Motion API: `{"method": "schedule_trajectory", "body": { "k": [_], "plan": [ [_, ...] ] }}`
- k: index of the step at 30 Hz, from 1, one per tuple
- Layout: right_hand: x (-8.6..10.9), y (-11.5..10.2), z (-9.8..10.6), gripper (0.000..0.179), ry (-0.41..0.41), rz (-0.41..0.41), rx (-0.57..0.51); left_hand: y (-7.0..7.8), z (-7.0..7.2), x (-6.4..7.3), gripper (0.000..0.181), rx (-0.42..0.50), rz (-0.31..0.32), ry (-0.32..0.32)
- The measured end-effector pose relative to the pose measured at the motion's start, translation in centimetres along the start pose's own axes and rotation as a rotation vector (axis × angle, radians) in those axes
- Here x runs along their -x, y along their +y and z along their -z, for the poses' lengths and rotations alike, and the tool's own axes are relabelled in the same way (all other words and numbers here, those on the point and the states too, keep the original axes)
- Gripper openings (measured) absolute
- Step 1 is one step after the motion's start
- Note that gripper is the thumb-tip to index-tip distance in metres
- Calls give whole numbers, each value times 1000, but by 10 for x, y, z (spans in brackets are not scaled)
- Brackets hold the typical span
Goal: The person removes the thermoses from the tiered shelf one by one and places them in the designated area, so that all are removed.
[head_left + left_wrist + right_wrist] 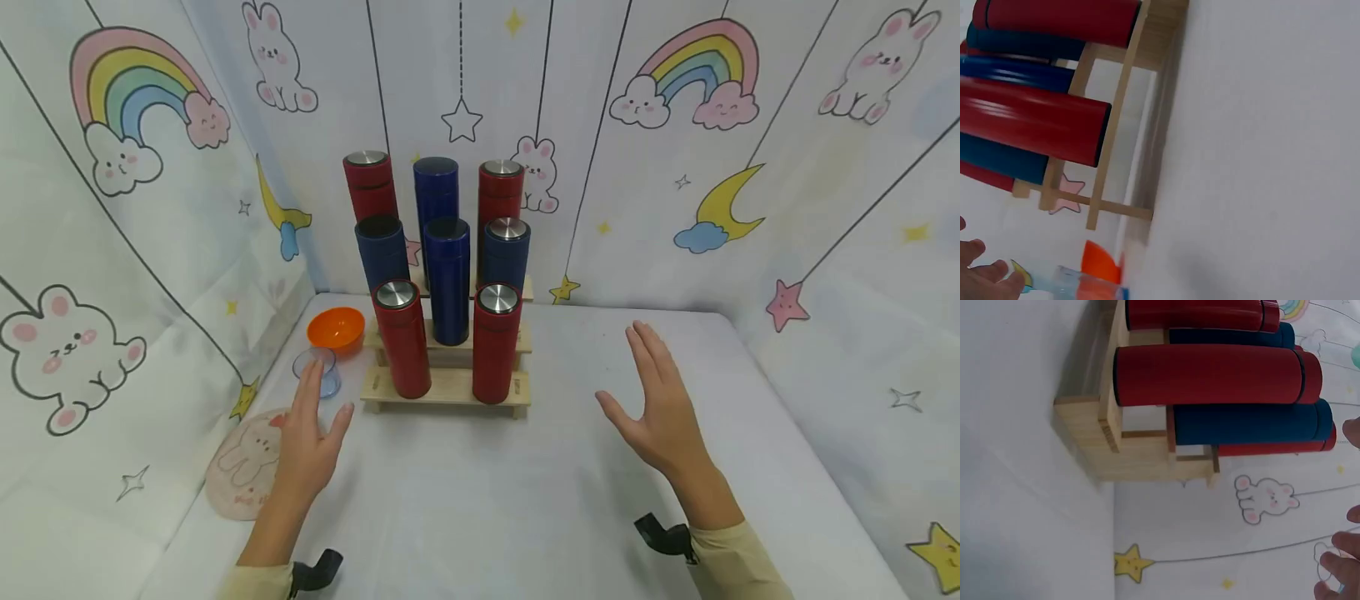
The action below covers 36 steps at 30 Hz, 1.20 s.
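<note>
My left hand [306, 450] is held up with straight fingers and nothing in it, its fingertips overlapping a clear blue-tinted cup [328, 382] in the head view. On the other side my right hand [663, 417] is raised too, thumb spread and palm facing inward, holding nothing. Between the hands, farther back, a stepped wooden rack [450, 386] carries several upright thermos flasks. Its front step bears a red flask [405, 346] on the left and another red flask [495, 350] on the right. A blue flask [449, 283] stands mid-row, with more red and blue ones around and behind it.
An orange bowl [337, 330] sits at the rack's left, behind the cup. A round pink mat with a rabbit drawing [243, 467] lies at the left edge, partly behind my left hand. Printed cloth walls [585, 50] close off the back and sides of the white table [465, 500].
</note>
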State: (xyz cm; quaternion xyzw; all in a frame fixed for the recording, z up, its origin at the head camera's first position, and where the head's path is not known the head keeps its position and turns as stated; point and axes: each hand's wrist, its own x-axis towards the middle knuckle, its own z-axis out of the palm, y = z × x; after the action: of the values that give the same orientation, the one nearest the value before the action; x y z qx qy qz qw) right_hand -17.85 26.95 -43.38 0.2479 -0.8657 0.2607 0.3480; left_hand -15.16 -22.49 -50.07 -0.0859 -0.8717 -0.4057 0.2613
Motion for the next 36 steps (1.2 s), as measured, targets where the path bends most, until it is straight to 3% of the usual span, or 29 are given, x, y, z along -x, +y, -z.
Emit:
{"method": "schedule_trajectory", "body": {
  "k": [4,9,16,26,32,36],
  "plan": [
    [-6,-1,-10,89,-50,-33,-69,-12,-14,-13,65,178,90,-17],
    [-12,-1,-27,93,-90,-71,-132,-22,-34,-24,53,317,139,-37],
    [-13,-11,-39,91,-116,-86,-161,-28,-50,-20,50,511,168,-23],
    [-19,-18,-36,91,-108,-75,-160,-33,-56,-22,50,471,184,-64],
    [-20,-25,-43,93,-191,-150,-202,-37,-65,-25,52,503,255,-117],
    [-14,-28,-55,90,-217,-203,-235,-33,-68,-25,52,473,298,-149]
  ]
}}
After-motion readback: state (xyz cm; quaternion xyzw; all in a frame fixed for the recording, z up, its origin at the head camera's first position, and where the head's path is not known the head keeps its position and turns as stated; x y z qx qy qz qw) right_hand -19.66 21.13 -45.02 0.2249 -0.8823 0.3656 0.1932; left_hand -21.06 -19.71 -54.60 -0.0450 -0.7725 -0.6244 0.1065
